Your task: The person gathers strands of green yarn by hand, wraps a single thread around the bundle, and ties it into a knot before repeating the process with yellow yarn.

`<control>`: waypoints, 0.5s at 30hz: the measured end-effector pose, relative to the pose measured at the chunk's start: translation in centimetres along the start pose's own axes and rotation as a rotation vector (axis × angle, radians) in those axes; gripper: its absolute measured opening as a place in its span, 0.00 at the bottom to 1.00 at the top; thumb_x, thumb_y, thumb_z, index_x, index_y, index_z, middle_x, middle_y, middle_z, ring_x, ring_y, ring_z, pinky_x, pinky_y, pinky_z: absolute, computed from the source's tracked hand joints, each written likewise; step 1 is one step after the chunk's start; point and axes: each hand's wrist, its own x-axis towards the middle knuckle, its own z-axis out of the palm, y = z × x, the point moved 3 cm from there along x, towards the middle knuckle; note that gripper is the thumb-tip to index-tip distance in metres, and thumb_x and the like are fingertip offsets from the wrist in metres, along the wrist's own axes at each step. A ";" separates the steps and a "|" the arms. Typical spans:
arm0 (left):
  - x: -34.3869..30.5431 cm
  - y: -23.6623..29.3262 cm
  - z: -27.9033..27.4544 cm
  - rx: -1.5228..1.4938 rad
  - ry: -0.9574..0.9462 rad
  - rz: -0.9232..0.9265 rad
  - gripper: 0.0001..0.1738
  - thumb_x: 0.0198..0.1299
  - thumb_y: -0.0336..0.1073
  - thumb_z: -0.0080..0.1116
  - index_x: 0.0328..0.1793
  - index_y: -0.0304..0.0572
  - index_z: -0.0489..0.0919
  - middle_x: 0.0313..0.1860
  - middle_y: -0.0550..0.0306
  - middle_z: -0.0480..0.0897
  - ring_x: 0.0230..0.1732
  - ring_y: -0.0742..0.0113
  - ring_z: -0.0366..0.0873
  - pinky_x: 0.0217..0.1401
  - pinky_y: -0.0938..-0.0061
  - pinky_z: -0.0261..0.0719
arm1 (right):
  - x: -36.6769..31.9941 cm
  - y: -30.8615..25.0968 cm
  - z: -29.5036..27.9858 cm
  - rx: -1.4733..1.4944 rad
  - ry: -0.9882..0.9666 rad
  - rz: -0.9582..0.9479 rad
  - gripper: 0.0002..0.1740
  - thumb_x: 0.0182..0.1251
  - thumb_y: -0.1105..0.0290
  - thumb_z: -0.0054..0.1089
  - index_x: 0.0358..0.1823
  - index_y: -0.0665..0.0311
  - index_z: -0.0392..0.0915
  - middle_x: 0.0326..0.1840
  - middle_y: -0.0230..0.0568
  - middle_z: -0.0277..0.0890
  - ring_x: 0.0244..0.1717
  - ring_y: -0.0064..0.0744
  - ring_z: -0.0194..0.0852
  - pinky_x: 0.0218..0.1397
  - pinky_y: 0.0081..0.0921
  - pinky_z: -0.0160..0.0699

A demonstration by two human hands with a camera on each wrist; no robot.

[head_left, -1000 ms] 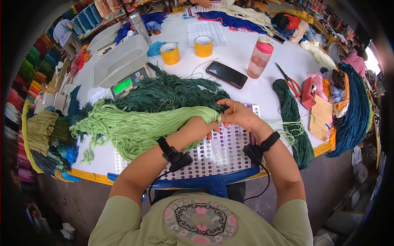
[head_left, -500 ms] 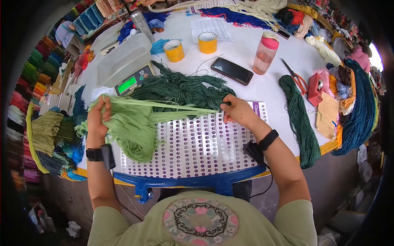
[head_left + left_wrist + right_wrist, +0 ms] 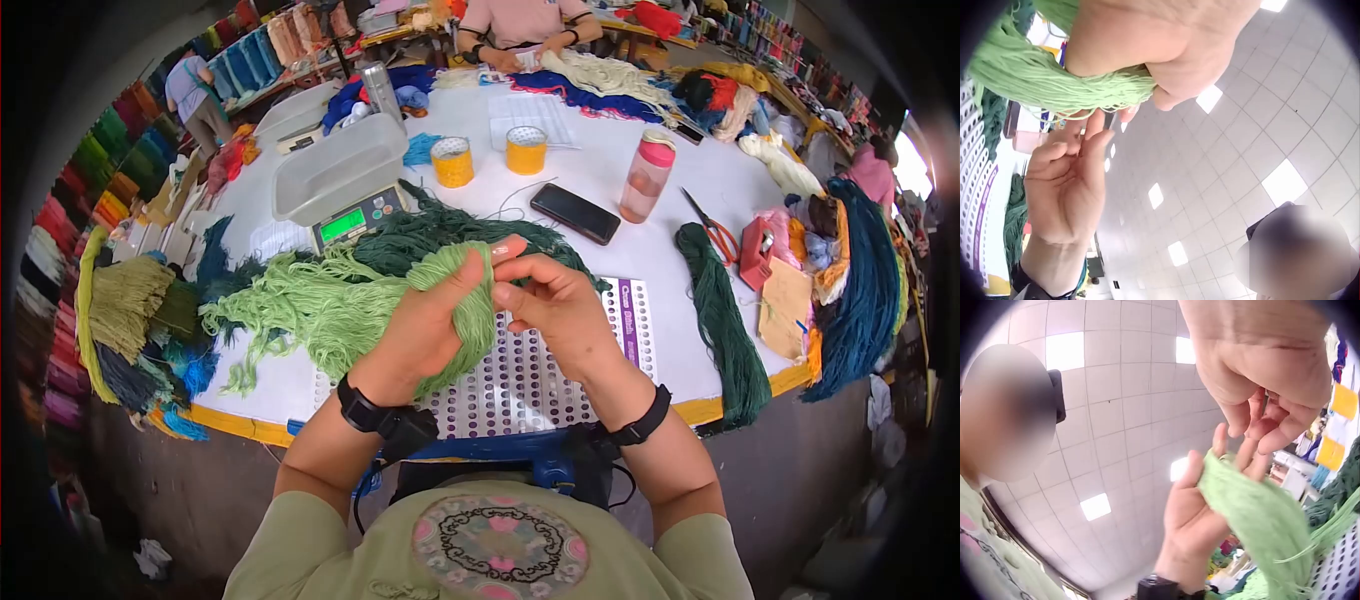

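A thick hank of light green yarn point(image 3: 465, 310) is gripped by my left hand point(image 3: 425, 320), thumb on the near side and fingers behind it. Its folded end bulges out past the thumb, while a loose tail spreads left over the table. Close against this end is my right hand point(image 3: 555, 305), its fingers bent and thumb near the index finger. In the right wrist view, the right fingertips point(image 3: 1266, 444) are just above the left fingertips point(image 3: 1220, 434). I cannot tell whether the right fingers pinch a strand. Beneath the hands lies a white perforated board point(image 3: 520, 385).
Dark green yarn point(image 3: 430, 230) lies behind the hands, below a digital scale point(image 3: 345, 222) with a clear tray point(image 3: 345, 165). A phone point(image 3: 575, 212), pink-lidded bottle point(image 3: 648, 180), orange-handled scissors point(image 3: 722, 240) and dark green hank point(image 3: 720, 320) are to the right. Two yellow tape rolls point(image 3: 452, 165) stand behind.
My left hand has moved from the far left to beside my right hand, and the stretched light green strands are now bunched in it. The right hand has shifted slightly left.
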 end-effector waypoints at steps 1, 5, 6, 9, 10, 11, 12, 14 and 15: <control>-0.1 -0.3 0.5 -0.001 -0.007 -0.003 0.29 0.73 0.51 0.42 0.65 0.32 0.70 0.67 0.48 0.71 0.64 0.60 0.71 0.69 0.64 0.66 | -0.3 0.1 -0.1 -0.002 0.007 -0.002 0.09 0.65 0.67 0.64 0.44 0.62 0.80 0.36 0.28 0.78 0.34 0.15 0.72 0.33 0.15 0.73; -0.4 -0.4 0.2 0.062 0.042 0.060 0.26 0.73 0.47 0.45 0.64 0.31 0.71 0.65 0.47 0.73 0.61 0.62 0.73 0.64 0.67 0.71 | -0.5 0.4 -0.3 -0.062 0.027 -0.054 0.07 0.66 0.68 0.63 0.42 0.62 0.80 0.34 0.29 0.79 0.31 0.15 0.73 0.30 0.14 0.71; -0.5 -0.5 -0.2 0.033 0.046 0.064 0.24 0.72 0.45 0.47 0.63 0.31 0.72 0.63 0.47 0.74 0.60 0.63 0.74 0.63 0.67 0.72 | -0.6 0.5 -0.3 -0.029 0.042 -0.038 0.07 0.66 0.68 0.63 0.41 0.62 0.80 0.32 0.30 0.79 0.31 0.15 0.73 0.30 0.14 0.70; -0.9 -0.5 -0.2 0.168 0.148 0.129 0.19 0.69 0.39 0.53 0.59 0.31 0.75 0.59 0.47 0.78 0.57 0.63 0.76 0.61 0.68 0.73 | -0.9 0.2 0.0 0.020 0.059 0.012 0.07 0.66 0.68 0.62 0.40 0.62 0.80 0.30 0.31 0.79 0.28 0.14 0.72 0.28 0.13 0.69; -0.9 -0.4 0.0 0.168 0.149 0.131 0.19 0.69 0.39 0.53 0.59 0.31 0.75 0.59 0.47 0.78 0.57 0.63 0.76 0.61 0.68 0.73 | -0.9 0.2 0.0 0.019 0.056 0.012 0.07 0.66 0.68 0.62 0.40 0.62 0.80 0.30 0.31 0.79 0.28 0.14 0.72 0.28 0.13 0.69; -1.0 -0.3 0.1 0.167 0.174 0.147 0.18 0.67 0.37 0.55 0.57 0.31 0.76 0.58 0.46 0.79 0.57 0.63 0.76 0.61 0.68 0.73 | -0.9 0.4 -0.1 0.048 0.072 0.032 0.07 0.66 0.67 0.62 0.40 0.62 0.80 0.30 0.31 0.79 0.27 0.14 0.71 0.28 0.13 0.69; -1.0 -0.3 0.2 0.166 0.198 0.163 0.16 0.65 0.34 0.58 0.55 0.31 0.77 0.57 0.46 0.80 0.56 0.63 0.77 0.61 0.68 0.73 | -0.9 0.5 -0.3 0.077 0.088 0.053 0.07 0.66 0.67 0.62 0.39 0.62 0.80 0.30 0.31 0.80 0.25 0.13 0.69 0.28 0.12 0.69; -1.0 -0.4 0.3 0.117 0.200 0.148 0.16 0.65 0.34 0.58 0.55 0.31 0.77 0.57 0.45 0.80 0.55 0.63 0.77 0.61 0.68 0.73 | -0.9 0.8 -0.4 0.117 0.085 0.066 0.07 0.66 0.66 0.62 0.39 0.61 0.80 0.29 0.31 0.79 0.24 0.13 0.69 0.28 0.12 0.69; -1.0 -0.5 0.3 0.070 0.200 0.133 0.16 0.65 0.33 0.59 0.55 0.31 0.77 0.57 0.44 0.80 0.55 0.64 0.77 0.61 0.68 0.74 | -0.9 0.8 -0.5 0.158 0.081 0.078 0.07 0.67 0.66 0.62 0.39 0.60 0.80 0.28 0.30 0.79 0.23 0.13 0.68 0.28 0.12 0.68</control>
